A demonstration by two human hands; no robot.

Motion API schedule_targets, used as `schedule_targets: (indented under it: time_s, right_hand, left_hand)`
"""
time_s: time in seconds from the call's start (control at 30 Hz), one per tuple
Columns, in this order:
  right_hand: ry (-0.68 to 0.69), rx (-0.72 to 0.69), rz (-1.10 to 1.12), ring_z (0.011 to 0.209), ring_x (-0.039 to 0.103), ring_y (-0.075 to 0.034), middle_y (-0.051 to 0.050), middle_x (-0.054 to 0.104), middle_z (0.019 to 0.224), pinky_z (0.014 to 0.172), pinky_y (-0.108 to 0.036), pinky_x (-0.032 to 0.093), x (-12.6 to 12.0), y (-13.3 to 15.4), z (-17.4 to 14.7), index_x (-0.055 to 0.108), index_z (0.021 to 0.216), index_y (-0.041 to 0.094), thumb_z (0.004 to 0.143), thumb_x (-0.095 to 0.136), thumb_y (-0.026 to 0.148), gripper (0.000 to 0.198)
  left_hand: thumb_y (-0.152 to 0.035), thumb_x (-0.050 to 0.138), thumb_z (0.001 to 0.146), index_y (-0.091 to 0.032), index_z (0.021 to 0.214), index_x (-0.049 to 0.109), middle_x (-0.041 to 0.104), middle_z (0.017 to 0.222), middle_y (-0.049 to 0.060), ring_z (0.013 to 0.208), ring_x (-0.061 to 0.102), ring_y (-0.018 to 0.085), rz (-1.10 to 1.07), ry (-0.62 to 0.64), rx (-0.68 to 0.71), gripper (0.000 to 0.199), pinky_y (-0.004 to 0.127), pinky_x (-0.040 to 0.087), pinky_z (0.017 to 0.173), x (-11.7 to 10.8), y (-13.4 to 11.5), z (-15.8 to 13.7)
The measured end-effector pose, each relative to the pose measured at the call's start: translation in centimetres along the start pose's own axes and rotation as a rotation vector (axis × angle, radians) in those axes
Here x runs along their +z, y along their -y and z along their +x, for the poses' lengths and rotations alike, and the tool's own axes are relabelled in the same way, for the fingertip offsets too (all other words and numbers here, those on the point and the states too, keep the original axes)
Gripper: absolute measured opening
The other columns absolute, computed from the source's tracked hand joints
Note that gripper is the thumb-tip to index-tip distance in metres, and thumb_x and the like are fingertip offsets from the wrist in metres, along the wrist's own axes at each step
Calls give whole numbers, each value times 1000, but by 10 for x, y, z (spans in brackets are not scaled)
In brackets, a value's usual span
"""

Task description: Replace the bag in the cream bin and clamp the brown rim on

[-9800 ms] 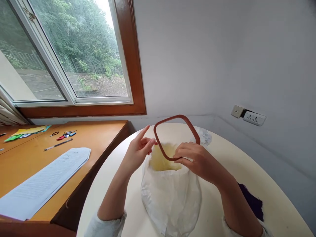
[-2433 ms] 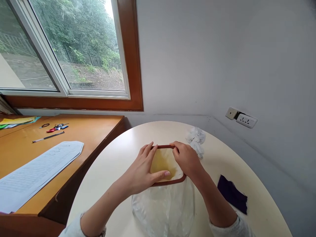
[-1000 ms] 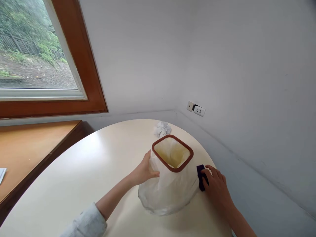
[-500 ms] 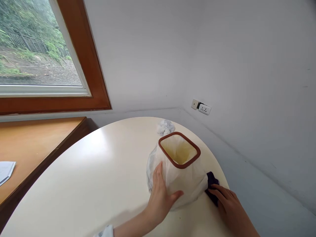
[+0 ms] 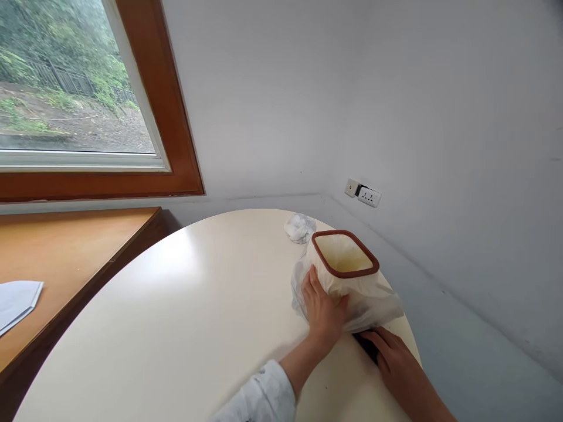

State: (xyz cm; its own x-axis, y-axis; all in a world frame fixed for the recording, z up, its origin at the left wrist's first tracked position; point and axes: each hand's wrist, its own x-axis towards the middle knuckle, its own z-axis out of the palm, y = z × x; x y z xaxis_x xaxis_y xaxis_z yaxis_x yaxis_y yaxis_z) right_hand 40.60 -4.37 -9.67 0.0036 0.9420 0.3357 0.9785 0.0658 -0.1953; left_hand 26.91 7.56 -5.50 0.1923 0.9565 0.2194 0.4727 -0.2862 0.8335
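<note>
A small trash bin [image 5: 342, 283] with a rounded square brown rim and a translucent white bag folded over its outside stands upright near the table's right edge. My left hand [image 5: 324, 308] lies flat against its near left side, fingers stretched and thumb apart. Below the bin, my right hand [image 5: 393, 354] presses on a dark cloth [image 5: 367, 347] on the tabletop. Part of that cloth is hidden under my fingers and the bag's edge. A crumpled white plastic bag [image 5: 300, 228] sits just behind the bin.
The round cream table [image 5: 197, 316] meets the walls at the back. A brown wooden desk [image 5: 74, 246] with folded white paper [image 5: 17, 302] stands at left. Wall sockets [image 5: 368, 196] are at the right, and a brown-framed window [image 5: 185, 140] is at upper left.
The bin has shifted right and away from me with my left hand against it. The bag's loose part now covers more of the dark cloth. My right hand stays on the cloth.
</note>
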Motion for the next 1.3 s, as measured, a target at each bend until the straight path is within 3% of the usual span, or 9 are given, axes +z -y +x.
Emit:
schedule_targets:
  time_s: [0.37,0.5,0.6,0.8,0.87,0.97,1.07,1.2,1.3]
  right_hand:
    - [44,17,24,95,58,-21,-7,63,104,83,-39,49,0,15,28,59,104,19,64,31,-2,53]
    - [28,-10,-17,96,58,-21,-7,64,102,85,-39,46,-2,16,31,59,104,19,64,31,-1,52]
    - [26,-42,-70,99,57,-20,-6,64,102,91,-41,41,-6,17,32,59,104,20,65,33,-2,52]
    - [19,-36,-182,94,60,-22,-6,66,101,87,-43,39,-16,12,28,60,102,22,76,36,7,38]
    - [2,-32,-195,87,62,-22,-6,67,97,81,-41,43,-22,7,23,62,97,21,80,37,13,31]
    - [11,26,-160,69,64,-20,-4,69,79,65,-36,49,-37,7,16,63,89,23,82,41,23,23]
    - [22,37,-56,63,62,-19,-2,68,70,55,-31,49,-54,25,21,62,90,26,81,44,29,21]
    - [68,-127,107,82,62,-19,-5,67,90,72,-32,50,-57,73,54,62,91,25,87,37,28,25]
    - [165,-287,149,114,49,-22,-9,55,123,95,-39,40,-37,111,86,50,122,21,90,34,32,37]
  left_hand:
    - [-34,55,76,-16,136,-3,22,139,20,131,22,31,72,-31,-98,86,49,16,106,30,-11,10]
    - [-34,56,75,-15,138,-2,21,140,19,131,20,31,34,-3,-82,87,47,19,106,27,-8,8]
    - [-33,60,73,-13,138,1,20,140,19,132,19,31,10,40,12,90,45,19,106,15,-3,5]
    - [-35,64,69,-13,138,16,31,138,17,130,23,32,50,231,232,87,50,20,106,-44,7,8]
    - [-36,57,75,-14,138,19,34,136,17,128,27,31,96,285,307,77,52,21,106,-75,17,10]
    - [-39,50,80,-16,138,23,37,136,15,127,30,30,214,462,436,69,53,16,108,-129,44,9]
    - [-43,42,85,-21,139,22,33,141,10,131,26,28,275,571,427,62,52,10,109,-183,79,3]
    - [-47,40,86,-28,140,18,19,148,4,136,10,29,345,604,359,62,51,0,109,-236,114,-14]
    - [-48,38,87,-29,141,7,8,149,3,136,3,28,443,621,334,65,51,-5,108,-253,124,-29]
